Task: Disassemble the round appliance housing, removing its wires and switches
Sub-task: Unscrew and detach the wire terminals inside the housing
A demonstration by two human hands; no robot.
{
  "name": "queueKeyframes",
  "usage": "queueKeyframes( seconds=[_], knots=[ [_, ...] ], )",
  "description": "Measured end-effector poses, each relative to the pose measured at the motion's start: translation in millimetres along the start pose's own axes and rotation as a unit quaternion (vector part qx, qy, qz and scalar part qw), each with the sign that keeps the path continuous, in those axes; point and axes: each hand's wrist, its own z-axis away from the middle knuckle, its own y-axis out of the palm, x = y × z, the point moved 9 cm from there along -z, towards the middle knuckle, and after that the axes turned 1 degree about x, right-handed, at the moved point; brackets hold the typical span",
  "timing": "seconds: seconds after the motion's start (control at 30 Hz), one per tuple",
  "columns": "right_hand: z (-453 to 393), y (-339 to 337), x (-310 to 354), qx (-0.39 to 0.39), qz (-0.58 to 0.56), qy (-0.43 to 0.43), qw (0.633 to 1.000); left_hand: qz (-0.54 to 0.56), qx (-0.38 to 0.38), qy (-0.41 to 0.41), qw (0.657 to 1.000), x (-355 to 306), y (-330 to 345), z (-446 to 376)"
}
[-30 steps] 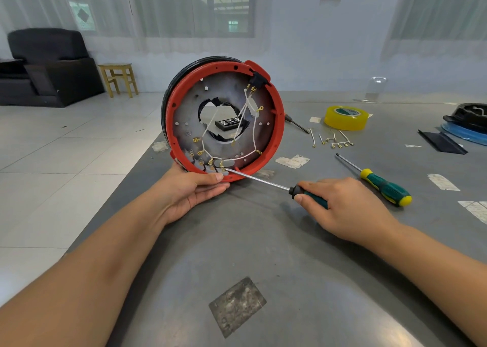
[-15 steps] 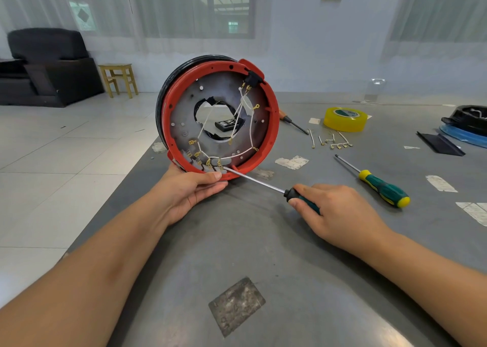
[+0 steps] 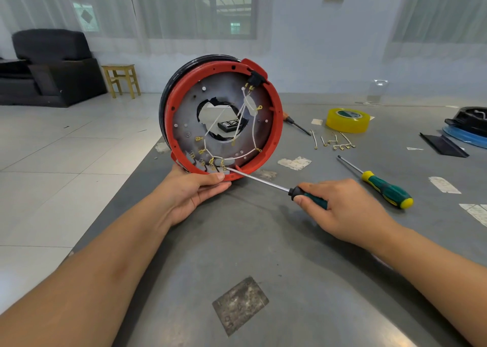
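Note:
The round appliance housing (image 3: pixel 276 125), a red ring around a grey metal plate with a black rim behind, stands on edge near the table's left side. White wires (image 3: pixel 243 157) with brass terminals cross its inside. A black switch (image 3: pixel 255 79) sits at its upper right. My left hand (image 3: pixel 195 191) grips the housing's lower edge, thumb on the red rim. My right hand (image 3: pixel 342 207) holds a green-handled screwdriver (image 3: pixel 263 182). Its tip rests at the brass terminals by the lower rim.
A second green and yellow screwdriver (image 3: pixel 382 186) lies right of my right hand. Loose removed wires (image 3: pixel 334 141), a yellow tape roll (image 3: pixel 347 120) and an orange-handled tool (image 3: pixel 295 124) lie behind. Black and blue parts (image 3: pixel 466 133) sit far right. The table's left edge is close to the housing.
The housing has shifted slightly left and tilted a little in my left hand. My right hand and the screwdriver moved slightly left with it, the tip staying at the lower terminals.

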Motion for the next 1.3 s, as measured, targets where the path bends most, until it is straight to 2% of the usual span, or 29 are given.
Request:
queueKeyframes(
  seconds=[0.33,0.57,0.73,1.0,1.3],
  knots=[
    [1,5,-8,0.020,-0.016,0.030,0.999,-0.010,0.000,-0.006,1.000,0,4,3],
    [4,10,-4,0.005,-0.028,0.023,0.999,-0.010,-0.011,0.003,1.000,0,3,4],
    [5,10,1,-0.039,-0.062,0.022,0.997,0.013,-0.003,0.000,1.000,0,3,5],
    [-1,8,11,-0.049,-0.056,0.009,0.997,0.005,-0.008,0.022,1.000,-1,4,4],
    [2,-1,-11,-0.006,-0.076,0.051,0.996,-0.001,0.010,0.025,1.000,-3,7,6]
  ],
)
